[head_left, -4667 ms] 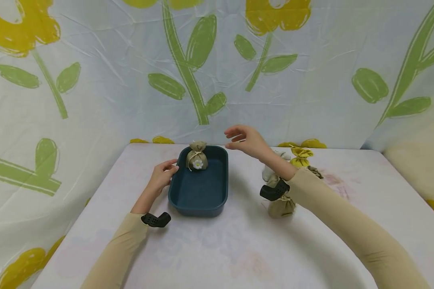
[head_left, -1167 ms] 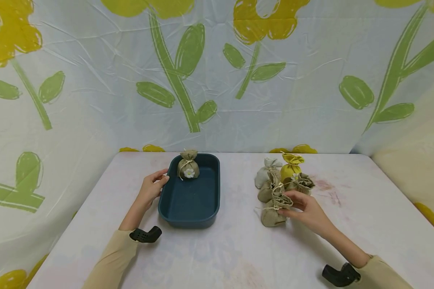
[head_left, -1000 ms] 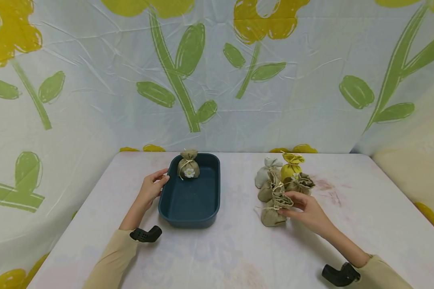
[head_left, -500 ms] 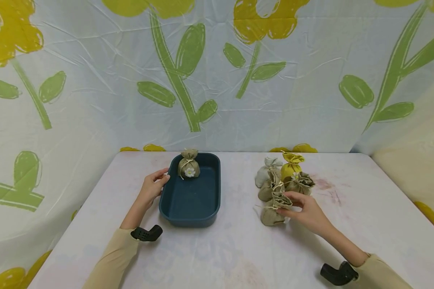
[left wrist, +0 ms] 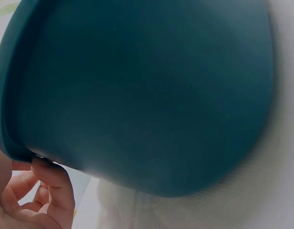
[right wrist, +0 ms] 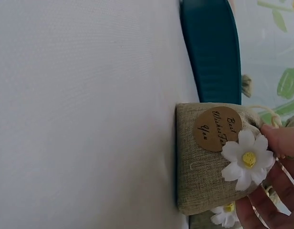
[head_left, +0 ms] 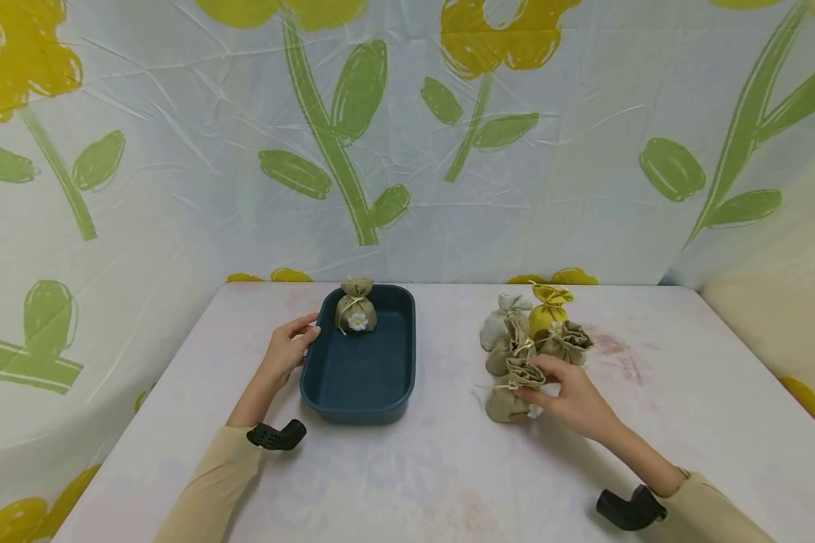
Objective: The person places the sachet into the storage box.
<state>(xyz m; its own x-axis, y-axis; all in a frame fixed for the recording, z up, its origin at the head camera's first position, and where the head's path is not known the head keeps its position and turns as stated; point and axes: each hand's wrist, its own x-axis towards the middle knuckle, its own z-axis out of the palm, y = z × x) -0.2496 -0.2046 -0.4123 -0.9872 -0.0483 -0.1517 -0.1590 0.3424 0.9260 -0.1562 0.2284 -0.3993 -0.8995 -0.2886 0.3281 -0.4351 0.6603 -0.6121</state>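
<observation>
My right hand (head_left: pixel 573 400) pinches the gathered neck of a beige drawstring pouch (head_left: pixel 505 405), the nearest of a cluster. Seen from the right wrist, this pouch bears a round brown label (right wrist: pixel 215 129) and a white cloth daisy (right wrist: pixel 248 159); its base is at the table surface. On the other side, my left hand (head_left: pixel 287 353) grips the left rim of a dark blue rectangular tub (head_left: pixel 363 377), as the left wrist view confirms with fingers (left wrist: pixel 56 183) against the tub's wall. Inside the tub's far left corner stands another beige pouch (head_left: pixel 356 313) with a daisy.
Behind the held pouch, close together, are an off-white pouch (head_left: pixel 497 326), a yellow pouch (head_left: pixel 545 320), a brown pouch (head_left: pixel 499 357) and an olive-brown pouch (head_left: pixel 565 348). A flower-printed cloth (head_left: pixel 210 211) hangs along the back edge of the white table (head_left: pixel 353 490).
Since 4.7 seconds ago my right hand has come from beside the tub to the near pouch. Lately that pouch has shifted slightly left, exposing its daisy. My left hand stays at the tub.
</observation>
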